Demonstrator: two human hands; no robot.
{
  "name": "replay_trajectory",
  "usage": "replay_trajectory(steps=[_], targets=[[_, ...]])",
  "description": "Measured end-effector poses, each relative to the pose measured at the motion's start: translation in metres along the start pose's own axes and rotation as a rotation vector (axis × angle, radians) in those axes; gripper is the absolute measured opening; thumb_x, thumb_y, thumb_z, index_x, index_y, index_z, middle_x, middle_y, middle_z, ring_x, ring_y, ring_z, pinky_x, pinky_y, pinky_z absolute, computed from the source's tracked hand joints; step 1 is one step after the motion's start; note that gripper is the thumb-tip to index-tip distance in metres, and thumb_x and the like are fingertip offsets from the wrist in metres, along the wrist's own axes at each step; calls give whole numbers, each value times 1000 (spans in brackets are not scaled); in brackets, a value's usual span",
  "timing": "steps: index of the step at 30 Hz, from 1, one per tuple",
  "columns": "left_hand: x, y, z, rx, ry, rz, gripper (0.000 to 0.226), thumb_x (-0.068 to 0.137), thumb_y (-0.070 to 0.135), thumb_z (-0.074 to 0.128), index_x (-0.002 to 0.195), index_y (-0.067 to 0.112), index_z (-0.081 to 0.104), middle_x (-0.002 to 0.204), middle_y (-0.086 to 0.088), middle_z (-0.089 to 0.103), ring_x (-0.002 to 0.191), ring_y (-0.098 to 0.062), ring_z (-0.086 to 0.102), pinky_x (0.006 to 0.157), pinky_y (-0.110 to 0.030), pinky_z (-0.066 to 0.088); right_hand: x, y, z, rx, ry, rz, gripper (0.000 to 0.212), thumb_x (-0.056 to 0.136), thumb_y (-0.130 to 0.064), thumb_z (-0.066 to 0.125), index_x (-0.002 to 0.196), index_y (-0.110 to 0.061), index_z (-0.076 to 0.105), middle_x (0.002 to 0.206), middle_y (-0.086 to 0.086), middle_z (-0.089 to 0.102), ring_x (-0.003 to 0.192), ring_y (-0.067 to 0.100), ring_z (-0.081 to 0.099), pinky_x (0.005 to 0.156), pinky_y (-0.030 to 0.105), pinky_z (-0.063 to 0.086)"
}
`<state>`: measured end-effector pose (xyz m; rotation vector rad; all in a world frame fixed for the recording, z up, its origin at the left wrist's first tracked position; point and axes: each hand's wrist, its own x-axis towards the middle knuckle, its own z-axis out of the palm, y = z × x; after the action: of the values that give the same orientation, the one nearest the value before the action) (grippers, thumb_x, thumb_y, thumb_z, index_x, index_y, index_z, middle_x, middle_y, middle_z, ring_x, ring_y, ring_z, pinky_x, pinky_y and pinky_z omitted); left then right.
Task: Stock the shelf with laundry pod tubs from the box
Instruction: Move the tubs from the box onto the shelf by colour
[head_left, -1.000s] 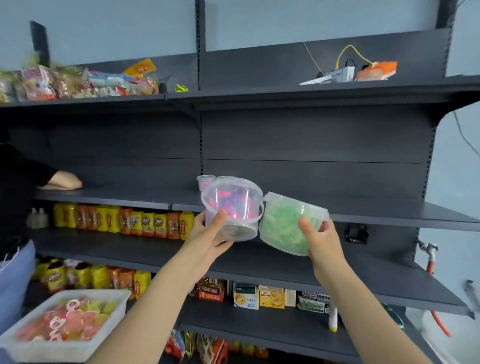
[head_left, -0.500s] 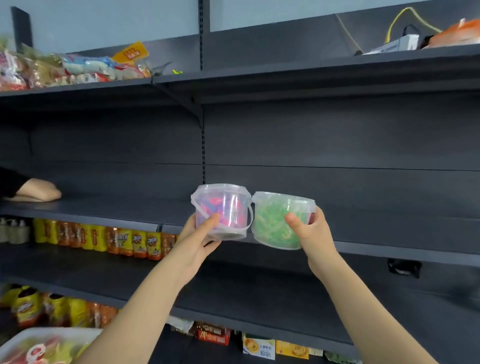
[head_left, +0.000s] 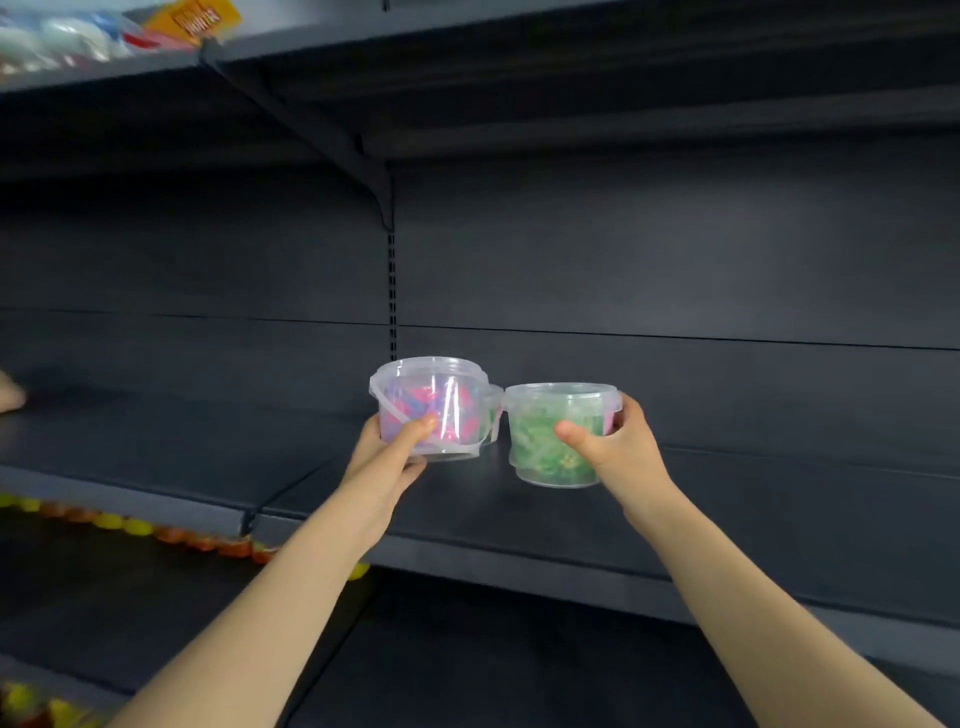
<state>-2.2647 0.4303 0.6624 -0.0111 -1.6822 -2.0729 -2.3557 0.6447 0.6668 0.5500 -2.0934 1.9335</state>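
My left hand (head_left: 388, 457) grips a clear tub of pink and purple pods (head_left: 434, 408) from below and the side, thumb on its front. My right hand (head_left: 618, 447) grips a clear tub of green pods (head_left: 550, 441), thumb on its front. Both tubs are upright, side by side, over the dark shelf (head_left: 467, 499), at or just above its surface. A third small tub (head_left: 492, 410) stands on the shelf behind them, mostly hidden between the two.
The shelf above (head_left: 571, 104) overhangs, held by a bracket (head_left: 374, 176). Snack packets (head_left: 104, 36) lie on the upper left shelf. Yellow and orange bottle caps (head_left: 156, 530) line the shelf below. Another person's hand (head_left: 8, 397) rests at the shelf's far left.
Both hands have carried the tubs forward and down onto the shelf level. The view has moved closer and tilted up; the box of tubs has left the frame.
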Motion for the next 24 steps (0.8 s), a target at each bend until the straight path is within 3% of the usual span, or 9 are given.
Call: replay_trajectory(steps=[4,9,11,14,18,21,24], targets=[[59,-15,-14,63,-95,13,48,83,23,68,127,25,49,123,1,61,111,-12,60,104,-33,43,51,28,20,-77,70,18,64,71,-31,80,123,-17,46,112,-1,58,102,17,60,87,32,51],[132,-20,-27,96,-139,-4,37,76,23,74,106,31,54,114,3,63,104,-12,63,98,-35,47,115,59,40,-251,135,51,59,67,-36,83,109,-16,46,98,-1,55,89,15,58,71,25,47],[156,-23,-29,114,-147,-2,54,65,31,77,114,29,54,110,4,65,99,-10,65,92,-32,49,133,74,43,-294,160,82,68,64,-39,84,114,-16,44,100,-1,55,90,15,58,73,26,48],[183,-29,-27,97,-159,18,59,74,23,75,127,22,48,107,8,64,97,-8,64,86,-25,48,151,97,45,-334,208,124,79,60,-42,86,120,-13,44,105,2,58,95,18,61,78,31,51],[207,-39,-27,149,-198,0,88,43,49,76,124,33,47,119,9,62,113,-15,58,101,-40,41,164,113,49,-424,203,185,84,61,-36,87,125,-8,40,94,-6,52,93,16,56,76,27,45],[217,-46,-25,146,-207,30,89,42,50,75,124,30,48,117,8,63,111,-13,60,101,-35,43,172,117,55,-447,149,183,94,60,-29,89,132,-6,34,110,-2,54,101,15,55,85,28,48],[223,-49,-20,131,-196,55,90,42,51,74,125,25,48,112,8,65,106,-11,62,96,-31,46,174,119,59,-462,115,172,95,60,-28,89,133,-6,32,112,-3,51,105,15,55,84,28,49]])
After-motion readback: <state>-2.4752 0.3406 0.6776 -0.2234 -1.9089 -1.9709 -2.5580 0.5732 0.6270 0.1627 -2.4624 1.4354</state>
